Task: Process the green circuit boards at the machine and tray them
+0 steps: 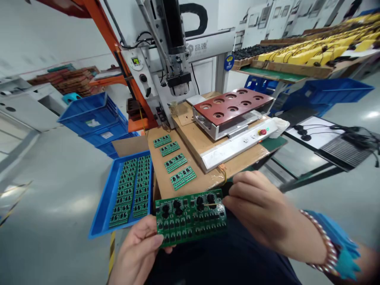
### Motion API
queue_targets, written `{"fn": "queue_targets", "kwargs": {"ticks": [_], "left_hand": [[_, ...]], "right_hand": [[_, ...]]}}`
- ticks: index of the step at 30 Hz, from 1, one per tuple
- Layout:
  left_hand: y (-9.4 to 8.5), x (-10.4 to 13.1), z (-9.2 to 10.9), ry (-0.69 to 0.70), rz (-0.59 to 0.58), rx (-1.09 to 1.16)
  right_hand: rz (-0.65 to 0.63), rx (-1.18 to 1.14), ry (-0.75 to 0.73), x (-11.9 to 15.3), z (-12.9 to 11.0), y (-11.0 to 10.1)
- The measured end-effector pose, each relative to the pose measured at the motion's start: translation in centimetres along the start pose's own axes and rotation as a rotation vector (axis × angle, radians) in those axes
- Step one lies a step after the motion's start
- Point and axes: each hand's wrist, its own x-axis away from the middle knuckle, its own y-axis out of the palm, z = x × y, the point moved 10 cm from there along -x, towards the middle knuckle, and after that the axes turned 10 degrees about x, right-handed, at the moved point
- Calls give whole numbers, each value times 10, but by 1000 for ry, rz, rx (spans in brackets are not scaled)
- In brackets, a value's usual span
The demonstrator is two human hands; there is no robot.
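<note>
A green circuit board [191, 221] with round black parts along its upper side is tilted toward me above my lap. My left hand [142, 245] grips its left end, thumb on the front face. My right hand [264, 213] is closed in a pinch around a thin pale stick [210, 204], whose tip reaches one of the black parts. On the table edge beyond, several similar boards [183, 177] lie in a row. More boards [126, 190] fill a blue tray [102, 213] at the left.
A machine with a vertical head [178, 75] stands over the wooden table [160, 182]. Beneath it sits a red fixture plate [231, 103] with round holes. Stacked blue crates [92, 114] stand at left. Yellow blocks with black cables [314, 55] cover a bench at back right.
</note>
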Motion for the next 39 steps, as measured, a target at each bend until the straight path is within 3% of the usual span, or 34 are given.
{"fn": "queue_targets", "kwargs": {"ticks": [10, 16, 21, 39], "left_hand": [[-1, 3, 0, 9, 29, 2], [1, 2, -3, -24, -44, 9], [-1, 2, -2, -4, -15, 44], [-4, -1, -2, -2, -77, -58]], "right_hand": [[-6, 4, -23, 0, -5, 4], [10, 2, -5, 0, -3, 3], [29, 8, -4, -2, -3, 2], [33, 10, 2, 1, -2, 7]]}}
